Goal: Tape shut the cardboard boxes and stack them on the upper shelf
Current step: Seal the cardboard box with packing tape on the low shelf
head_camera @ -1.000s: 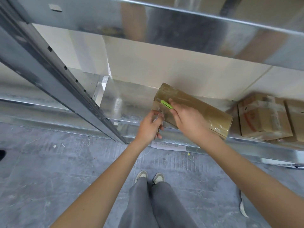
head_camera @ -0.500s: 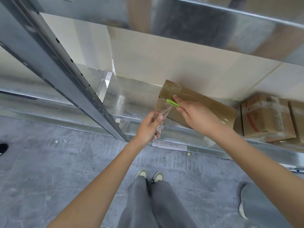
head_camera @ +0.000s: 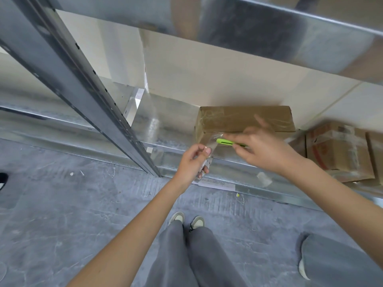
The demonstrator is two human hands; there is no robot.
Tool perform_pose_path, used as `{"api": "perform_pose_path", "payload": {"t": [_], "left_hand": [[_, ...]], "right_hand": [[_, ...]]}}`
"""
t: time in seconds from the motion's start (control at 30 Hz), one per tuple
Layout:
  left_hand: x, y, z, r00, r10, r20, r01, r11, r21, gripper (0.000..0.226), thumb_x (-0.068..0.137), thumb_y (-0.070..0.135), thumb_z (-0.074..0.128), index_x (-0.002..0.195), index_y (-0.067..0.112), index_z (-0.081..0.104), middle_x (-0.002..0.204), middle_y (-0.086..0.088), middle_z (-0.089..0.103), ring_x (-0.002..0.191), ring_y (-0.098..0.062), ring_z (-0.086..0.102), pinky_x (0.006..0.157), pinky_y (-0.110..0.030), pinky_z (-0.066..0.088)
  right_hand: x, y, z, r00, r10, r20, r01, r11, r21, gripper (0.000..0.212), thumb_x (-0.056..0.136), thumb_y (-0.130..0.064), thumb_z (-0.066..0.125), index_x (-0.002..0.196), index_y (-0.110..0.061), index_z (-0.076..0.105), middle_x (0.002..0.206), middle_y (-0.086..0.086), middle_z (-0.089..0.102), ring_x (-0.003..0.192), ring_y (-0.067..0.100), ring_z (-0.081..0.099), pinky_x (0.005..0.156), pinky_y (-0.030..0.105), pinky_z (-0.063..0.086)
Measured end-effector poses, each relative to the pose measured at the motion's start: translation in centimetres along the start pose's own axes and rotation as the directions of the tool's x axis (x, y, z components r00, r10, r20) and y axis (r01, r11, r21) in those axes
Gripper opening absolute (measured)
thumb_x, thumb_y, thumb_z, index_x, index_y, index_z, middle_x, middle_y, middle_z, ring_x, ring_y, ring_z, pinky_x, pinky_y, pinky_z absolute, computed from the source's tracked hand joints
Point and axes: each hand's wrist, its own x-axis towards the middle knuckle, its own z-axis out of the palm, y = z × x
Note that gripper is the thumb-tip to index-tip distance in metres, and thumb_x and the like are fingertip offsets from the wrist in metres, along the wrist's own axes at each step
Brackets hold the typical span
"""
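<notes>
A long brown cardboard box [head_camera: 244,119] lies on the metal shelf [head_camera: 165,129], its left end wrapped in clear tape. A strip of clear tape [head_camera: 209,142] runs from the box's front left corner down to my left hand [head_camera: 192,164], which pinches it together with a small roll, partly hidden in the fingers. My right hand [head_camera: 263,148] grips a green utility knife [head_camera: 226,142] whose tip sits at the tape just in front of the box. The right hand is motion-blurred.
Two more taped boxes [head_camera: 339,150] stand on the same shelf to the right. A slanted steel upright [head_camera: 83,83] crosses the left. The upper shelf [head_camera: 269,27] hangs overhead. A paper label [head_camera: 215,183] lies on the grey floor near my shoes; another person's leg [head_camera: 335,264] stands right.
The box now lies square to the shelf instead of angled. My left hand has pulled the tape strip out taut. My right hand has brought the knife against the tape.
</notes>
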Motion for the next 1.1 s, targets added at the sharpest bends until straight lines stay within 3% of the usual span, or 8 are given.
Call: {"api": "perform_pose_path", "payload": {"t": [0.07, 0.2, 0.3, 0.4, 0.63, 0.73, 0.87, 1.1], "left_hand": [[0.0, 0.0, -0.1, 1.000, 0.011, -0.002, -0.011, 1.000, 0.006, 0.015, 0.100, 0.024, 0.054, 0.093, 0.011, 0.056, 0.089, 0.000, 0.056, 0.050, -0.013, 0.055, 0.040, -0.022, 0.032], [0.2, 0.1, -0.3, 0.999, 0.034, -0.036, -0.034, 0.999, 0.019, 0.017, 0.100, 0.023, 0.054, 0.092, 0.010, 0.058, 0.086, 0.005, 0.060, 0.050, -0.012, 0.055, 0.039, -0.022, 0.032], [0.2, 0.0, 0.1, 0.998, 0.025, -0.053, -0.025, 1.000, 0.004, 0.017, 0.100, 0.024, 0.054, 0.088, 0.012, 0.057, 0.084, 0.005, 0.061, 0.048, -0.011, 0.054, 0.039, -0.021, 0.031], [-0.1, -0.5, 0.7, 0.998, 0.006, -0.069, -0.007, 1.000, -0.015, 0.017, 0.100, 0.023, 0.055, 0.089, 0.010, 0.057, 0.084, 0.003, 0.059, 0.047, -0.010, 0.054, 0.039, -0.021, 0.031], [-0.3, -1.0, 2.3, 0.993, -0.014, -0.117, 0.005, 0.997, -0.072, 0.018, 0.100, 0.022, 0.055, 0.091, 0.006, 0.055, 0.095, -0.014, 0.054, 0.047, -0.012, 0.054, 0.042, -0.026, 0.028], [-0.1, -1.0, 2.5, 0.990, -0.029, -0.141, 0.016, 0.996, -0.091, 0.020, 0.099, 0.025, 0.056, 0.094, 0.006, 0.055, 0.100, -0.021, 0.054, 0.049, -0.015, 0.053, 0.044, -0.029, 0.027], [-0.1, -1.0, 2.7, 0.987, -0.015, -0.161, 0.000, 0.996, -0.094, 0.021, 0.099, 0.026, 0.057, 0.093, 0.005, 0.054, 0.097, -0.015, 0.053, 0.048, -0.013, 0.053, 0.044, -0.029, 0.026], [0.0, -0.6, 3.0, 0.985, -0.020, -0.170, 0.009, 0.998, -0.068, 0.018, 0.098, 0.024, 0.058, 0.085, 0.013, 0.055, 0.093, -0.009, 0.054, 0.048, -0.014, 0.052, 0.045, -0.030, 0.028]], "right_hand": [[0.5, 0.1, -0.9, 0.999, 0.011, 0.049, -0.009, 0.999, -0.032, 0.042, 0.096, -0.028, 0.048, 0.137, -0.033, 0.054, 0.083, 0.007, 0.064, 0.093, 0.021, 0.059, 0.119, 0.047, -0.002], [1.2, -0.5, -1.6, 0.988, -0.017, 0.151, 0.038, 0.990, -0.133, 0.043, 0.096, -0.027, 0.042, 0.137, -0.032, 0.053, 0.078, 0.006, 0.063, 0.089, 0.022, 0.059, 0.118, 0.047, -0.004], [1.1, -1.0, -1.4, 0.992, -0.031, 0.120, 0.066, 0.952, -0.299, 0.044, 0.092, -0.031, 0.035, 0.128, -0.030, 0.061, 0.073, 0.003, 0.062, 0.089, 0.019, 0.059, 0.114, 0.053, -0.011], [1.2, -1.2, -1.5, 0.993, -0.019, 0.120, 0.065, 0.918, -0.392, 0.042, 0.094, -0.031, 0.035, 0.125, -0.031, 0.063, 0.081, -0.001, 0.071, 0.108, 0.020, 0.060, 0.109, 0.054, -0.020], [1.9, -1.8, -1.4, 0.967, 0.022, 0.253, 0.091, 0.900, -0.427, 0.037, 0.095, -0.027, 0.037, 0.122, -0.023, 0.062, 0.086, 0.005, 0.070, 0.119, 0.027, 0.053, 0.112, 0.065, -0.007], [2.0, -2.4, -1.2, 0.961, 0.037, 0.274, 0.102, 0.873, -0.477, 0.035, 0.096, -0.027, 0.038, 0.122, -0.018, 0.061, 0.091, 0.011, 0.070, 0.123, 0.033, 0.050, 0.114, 0.063, -0.003], [2.3, -2.8, -1.1, 0.960, 0.019, 0.280, 0.126, 0.862, -0.490, 0.031, 0.096, -0.023, 0.040, 0.114, -0.013, 0.063, 0.092, 0.017, 0.070, 0.123, 0.038, 0.050, 0.117, 0.056, 0.000], [2.3, -2.8, -1.0, 0.943, 0.011, 0.332, 0.181, 0.821, -0.541, 0.032, 0.098, -0.020, 0.041, 0.119, -0.014, 0.062, 0.101, 0.019, 0.070, 0.131, 0.044, 0.043, 0.118, 0.054, -0.002]]}}
